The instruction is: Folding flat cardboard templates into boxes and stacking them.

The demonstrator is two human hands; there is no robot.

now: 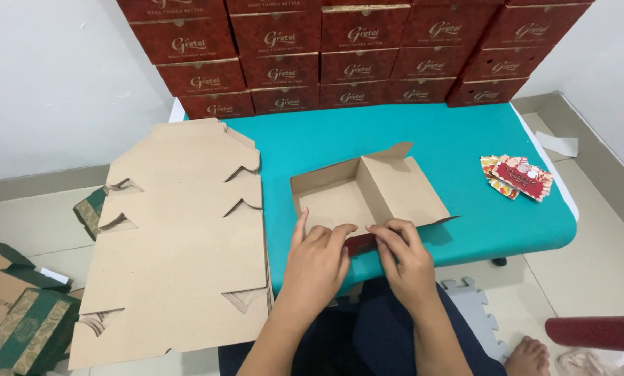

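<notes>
We've got both hands, left (317,259) and right (402,256), pinching the half-folded box's (367,191) near wall, box body lying straight ahead.

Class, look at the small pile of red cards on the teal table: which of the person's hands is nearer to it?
The right hand is nearer. It presses the near edge of the cardboard box, with the red cards farther to its right. The left hand sits on the box's other side, farther away.
</notes>
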